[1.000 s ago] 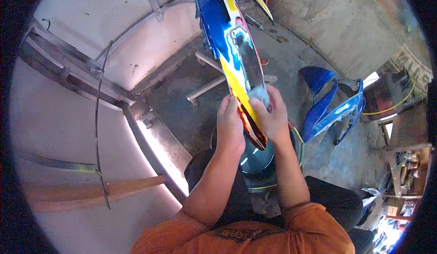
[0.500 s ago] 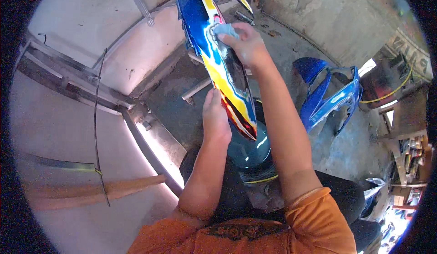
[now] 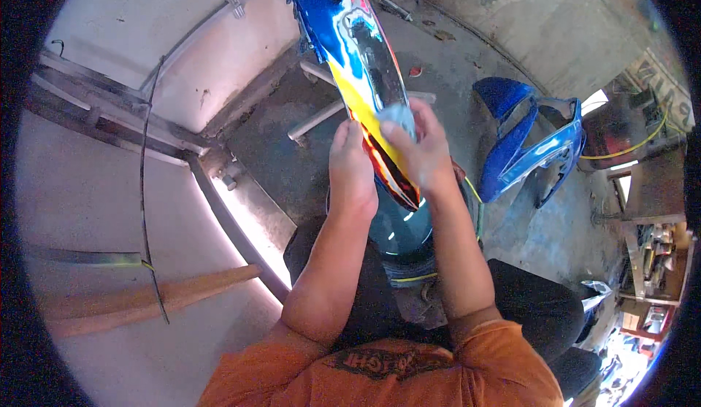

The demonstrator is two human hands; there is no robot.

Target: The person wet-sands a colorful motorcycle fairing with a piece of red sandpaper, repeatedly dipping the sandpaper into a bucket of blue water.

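Observation:
A long glossy body panel, blue, yellow, white and red with a dark grey patch along its right part, stretches upward from between my hands. My left hand grips the left edge near the lower tip, thumb along the side. My right hand presses a light blue pad on the lower right of the panel, its fingers curled round the pad. Below the tip, between my knees, sits a round dark container with a glossy surface and a yellow line round it, partly hidden by the panel and my arms.
A blue fairing lies on the floor to the right. A metal stand is behind the panel. White walls, rails and a wooden bar are on the left. A cluttered shelf is at the right edge.
My right hand moved up the panel with the pad half a second ago and is back down near the lower end now. The panel has shifted slightly; my left hand still grips it.

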